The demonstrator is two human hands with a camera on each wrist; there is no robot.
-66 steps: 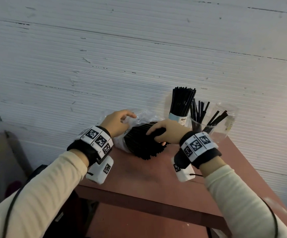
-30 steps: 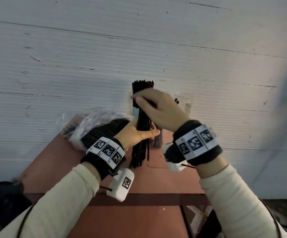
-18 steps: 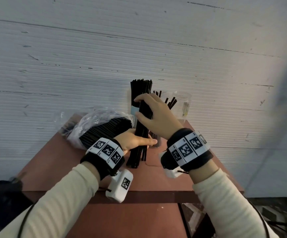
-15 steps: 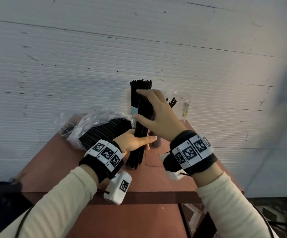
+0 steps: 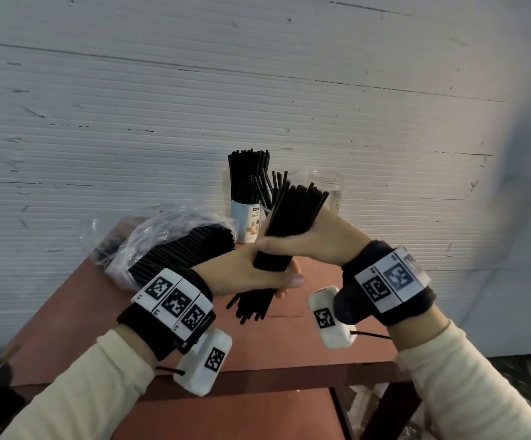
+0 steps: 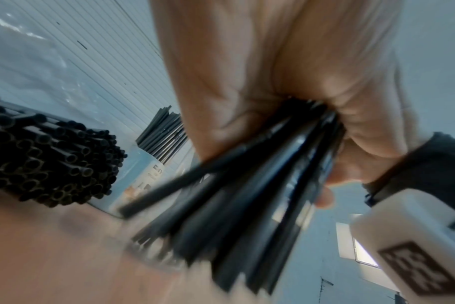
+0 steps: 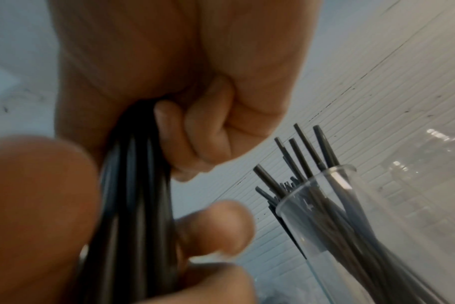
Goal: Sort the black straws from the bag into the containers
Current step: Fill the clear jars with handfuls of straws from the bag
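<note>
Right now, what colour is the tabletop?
Reddish brown tabletop, clearest in the head view.

I see black straws (image 5: 292,217), a reddish-brown worktop (image 5: 273,344), a clear plastic bag (image 5: 165,223), a pale-blue labelled cup (image 5: 245,222), cream sleeves (image 5: 467,385), and black-and-white checker-coded wristbands (image 5: 173,300).

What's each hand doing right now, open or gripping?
Left hand: closed, gripping the lower part of the straw bundle.
Right hand: closed, gripping the same bundle higher up.
</note>
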